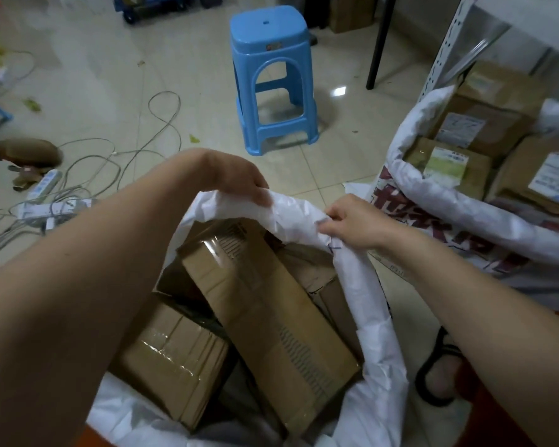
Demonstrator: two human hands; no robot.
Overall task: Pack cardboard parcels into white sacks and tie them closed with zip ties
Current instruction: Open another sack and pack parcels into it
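I'm at the gathering step: parcels are in, mouth of the near white sack (352,275) not yet closed. My left hand (242,182) grips the far rim of the sack, fingers curled over the bunched fabric; my right hand (352,221) pinches the same rim just to the right of it, thumb & fingers nipped on a fold. Sack sits right below me, between my arms, its rim rolled down. Inside it, a long cardboard box (265,304) lies tilted across the middle, a taped box (171,356) to its left near my forearm, another box (320,279) partly under it by the sack's right wall.

Next move, as I judge it: draw both grips together to neck the fabric over the boxes, then free one hand for a zip tie (none in view, so I'd have to go find one). The long box rides high, so it may need pushing down first.

Beyond the sack: blue plastic stool (271,82). To its right, a second sack (449,217) with labelled parcels, also open.
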